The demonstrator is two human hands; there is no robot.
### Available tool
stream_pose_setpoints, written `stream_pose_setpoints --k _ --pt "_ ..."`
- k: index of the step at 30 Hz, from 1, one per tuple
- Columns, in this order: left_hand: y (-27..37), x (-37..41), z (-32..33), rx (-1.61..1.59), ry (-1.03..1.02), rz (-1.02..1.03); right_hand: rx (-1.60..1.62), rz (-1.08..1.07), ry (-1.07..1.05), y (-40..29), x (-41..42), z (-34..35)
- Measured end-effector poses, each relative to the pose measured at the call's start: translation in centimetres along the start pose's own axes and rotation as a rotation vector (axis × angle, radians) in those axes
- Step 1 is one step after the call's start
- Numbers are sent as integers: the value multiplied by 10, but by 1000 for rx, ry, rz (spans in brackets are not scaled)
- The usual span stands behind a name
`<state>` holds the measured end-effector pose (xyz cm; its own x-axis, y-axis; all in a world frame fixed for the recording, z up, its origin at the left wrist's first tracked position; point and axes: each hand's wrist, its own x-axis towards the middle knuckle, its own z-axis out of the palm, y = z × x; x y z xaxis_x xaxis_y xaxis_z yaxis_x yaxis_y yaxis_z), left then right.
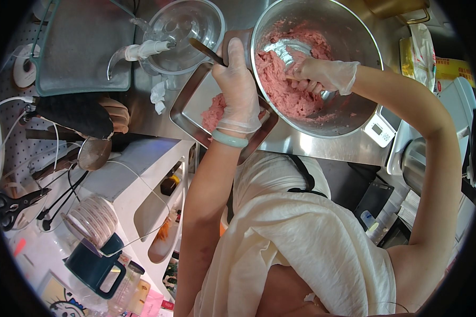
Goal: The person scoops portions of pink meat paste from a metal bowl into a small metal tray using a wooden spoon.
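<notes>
My right hand (311,75), in a clear disposable glove, is inside a large stainless steel mixing bowl (357,107). Its fingers curl into pink minced meat paste (275,85), which smears the bowl's wall. My left hand (236,85), gloved too, is by the bowl's left rim with its thumb up. It grips a flat brown handle (206,50); the tool's other end is hidden. Beneath that hand is a rectangular metal tray (184,95) with some of the pink paste in it. A white digital scale (380,128) shows at the bowl's lower right.
A food-processor blade (146,50) lies beside a clear plastic bowl (186,23). A green-rimmed cutting board (87,43) is at upper left. Crumpled tissue (157,97) rests near the tray. Left are scissors (16,206), a strainer (95,153) and a dark mug (95,265).
</notes>
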<state>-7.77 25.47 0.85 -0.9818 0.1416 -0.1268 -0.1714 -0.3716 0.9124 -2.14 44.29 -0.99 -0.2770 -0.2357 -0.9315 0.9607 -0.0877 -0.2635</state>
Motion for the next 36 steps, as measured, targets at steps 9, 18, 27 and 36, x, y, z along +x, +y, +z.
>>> stream_pose_setpoints --k 9,18,27,36 --pt "3 -1 -3 38 -19 -15 9 -97 3 0 -24 4" --pt "10 1 -7 87 -31 -101 174 -107 -115 11 -21 -16" --pt "15 0 -11 92 -67 -100 251 -168 -32 15 -40 -16" --pt "18 2 -12 99 -79 -166 -81 -424 150 14 -83 -22"
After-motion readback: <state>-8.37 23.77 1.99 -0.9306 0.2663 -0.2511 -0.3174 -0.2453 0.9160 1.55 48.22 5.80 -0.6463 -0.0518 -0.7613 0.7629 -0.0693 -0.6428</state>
